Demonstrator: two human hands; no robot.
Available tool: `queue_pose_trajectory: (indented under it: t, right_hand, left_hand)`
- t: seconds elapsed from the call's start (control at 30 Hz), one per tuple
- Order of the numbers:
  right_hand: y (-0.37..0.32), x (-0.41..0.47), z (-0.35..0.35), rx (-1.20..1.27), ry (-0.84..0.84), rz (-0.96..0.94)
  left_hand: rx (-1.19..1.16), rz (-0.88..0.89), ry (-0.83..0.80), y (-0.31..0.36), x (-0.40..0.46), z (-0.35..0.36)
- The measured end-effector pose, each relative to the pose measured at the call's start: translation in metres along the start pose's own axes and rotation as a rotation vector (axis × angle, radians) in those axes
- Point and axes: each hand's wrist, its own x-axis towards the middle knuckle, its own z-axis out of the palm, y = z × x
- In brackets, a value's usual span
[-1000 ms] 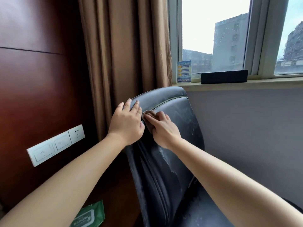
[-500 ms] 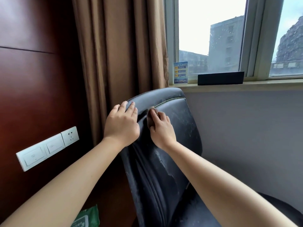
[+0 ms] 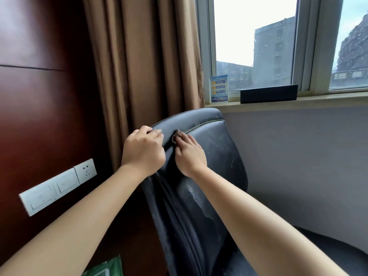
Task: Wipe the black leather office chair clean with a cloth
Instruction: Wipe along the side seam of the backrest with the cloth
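Two bare forearms of mine reach up from the bottom of the view toward the top of the black leather office chair (image 3: 201,206), whose backrest rises from about 6 o'clock to the centre. Its leather is scuffed and flecked with pale marks (most thickly down the middle panel). At 7 o'clock, low beside my left arm, a green packet (image 3: 107,268) pokes into view, cut off by the edge.

My left hand (image 3: 144,151) sits on the chair's upper left edge, fingers curled over the rim and gripping it. Just beside it at 3 o'clock, my right hand (image 3: 190,156) presses a small brown cloth (image 3: 176,136) against the backrest near the piped seam; the fingers are bunched round the cloth, and only a crumpled bit of it shows past my fingertips. The two hands are close together but not touching.

At 9 o'clock from the hands, a white switch and socket plate (image 3: 57,187) is set in the dark red wood panel wall (image 3: 39,96). Behind the chair's top, at 12 o'clock, hang brown curtains (image 3: 143,62). To their right the windowsill (image 3: 298,101) carries a small blue printed card (image 3: 218,89) and a long black box (image 3: 268,93), near each other. Beyond the rain-spotted window (image 3: 254,42) stand grey buildings under a pale sky.
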Motion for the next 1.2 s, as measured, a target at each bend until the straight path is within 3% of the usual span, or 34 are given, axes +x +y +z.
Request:
queue_pose_trajectory:
  t: [0.2,0.37,0.47,0.53,0.67,0.8,0.93,1.07,1.2]
  right_hand:
    - [-0.005,-0.016,-0.004,0.193,0.039,0.018]
    - [0.001,-0.027,-0.003,0.095,0.047,-0.022]
    - [0.001,-0.019,0.005,-0.003,0.031,-0.05]
    - [0.004,-0.01,0.009,-0.015,0.023,-0.052]
    - [0.009,0.008,0.006,0.101,0.01,0.031]
    - [0.002,-0.017,0.015,0.221,0.231,-0.091]
    - [0.01,-0.019,0.018,0.147,0.386,-0.233]
    - [0.011,0.0,0.015,0.103,0.259,-0.095]
    - [0.017,0.013,0.014,0.102,0.234,0.02]
  left_hand:
    - [0.089,0.054,-0.067,-0.001,0.002,-0.003]
    - [0.191,0.021,-0.258,0.01,0.007,-0.006]
    - [0.141,-0.001,-0.272,0.012,0.007,-0.006]
    - [0.147,0.031,-0.19,0.006,0.009,0.003]
    - [0.163,0.053,-0.149,0.002,0.011,0.002]
    - [0.141,0.066,-0.109,0.003,0.013,0.0]
    - [0.15,0.019,-0.231,0.014,0.019,-0.004]
    - [0.288,0.054,-0.314,0.012,0.019,0.0]
    - [0.36,0.092,-0.362,0.01,0.019,0.002]
